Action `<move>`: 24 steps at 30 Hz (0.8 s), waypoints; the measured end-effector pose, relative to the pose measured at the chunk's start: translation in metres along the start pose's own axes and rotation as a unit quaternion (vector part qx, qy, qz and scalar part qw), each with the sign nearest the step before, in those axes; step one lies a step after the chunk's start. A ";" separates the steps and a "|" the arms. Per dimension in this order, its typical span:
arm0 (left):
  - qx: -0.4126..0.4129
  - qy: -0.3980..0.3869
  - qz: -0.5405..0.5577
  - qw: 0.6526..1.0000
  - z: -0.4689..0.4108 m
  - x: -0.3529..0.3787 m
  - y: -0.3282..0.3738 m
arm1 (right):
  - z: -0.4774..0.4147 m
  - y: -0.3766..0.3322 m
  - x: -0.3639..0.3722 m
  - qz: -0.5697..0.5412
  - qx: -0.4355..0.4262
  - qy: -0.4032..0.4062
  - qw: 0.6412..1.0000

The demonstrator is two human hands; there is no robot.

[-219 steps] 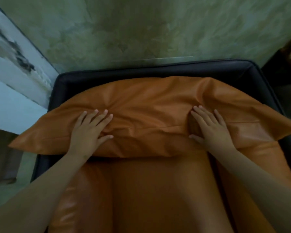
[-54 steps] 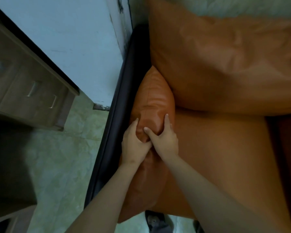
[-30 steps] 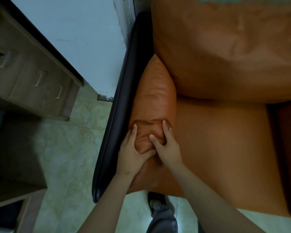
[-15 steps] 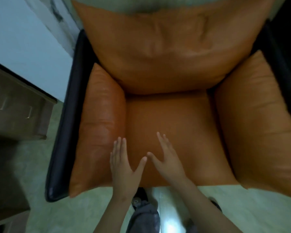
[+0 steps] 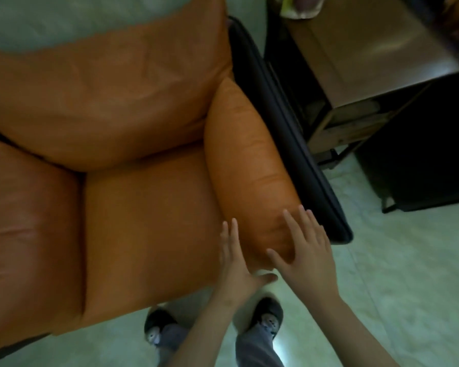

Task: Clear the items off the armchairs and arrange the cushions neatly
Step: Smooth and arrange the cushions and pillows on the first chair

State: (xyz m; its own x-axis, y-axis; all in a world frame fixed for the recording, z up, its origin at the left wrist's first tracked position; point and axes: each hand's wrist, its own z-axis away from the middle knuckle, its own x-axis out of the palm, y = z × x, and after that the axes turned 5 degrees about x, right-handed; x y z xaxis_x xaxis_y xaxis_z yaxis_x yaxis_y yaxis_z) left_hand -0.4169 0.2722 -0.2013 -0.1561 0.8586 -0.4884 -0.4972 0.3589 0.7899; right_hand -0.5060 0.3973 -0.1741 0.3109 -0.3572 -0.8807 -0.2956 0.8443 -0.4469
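Left hand, right hand: to right cushion

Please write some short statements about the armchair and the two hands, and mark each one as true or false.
1. The left hand and the right hand are both at the front end of the right side cushion. True.
2. The right hand lies open on that cushion. True.
3. The left hand grips the back cushion. False: it is open, down by the front of the seat cushion.
4. A book lies on the seat cushion. False: nothing lies on it.
5. The chair frame is white. False: it is black.
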 end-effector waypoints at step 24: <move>-0.011 0.038 0.012 0.999 -0.079 -0.008 0.007 | -0.070 -0.008 0.018 -0.128 0.022 -0.056 0.990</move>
State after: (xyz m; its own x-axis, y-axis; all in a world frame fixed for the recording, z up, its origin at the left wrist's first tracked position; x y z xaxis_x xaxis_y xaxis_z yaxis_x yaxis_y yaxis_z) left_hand -0.4869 0.2384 -0.2209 -0.2320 0.8364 -0.4966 -0.5107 0.3298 0.7940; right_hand -0.5610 0.3564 -0.1974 0.4695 -0.5170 -0.7158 -0.1561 0.7493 -0.6436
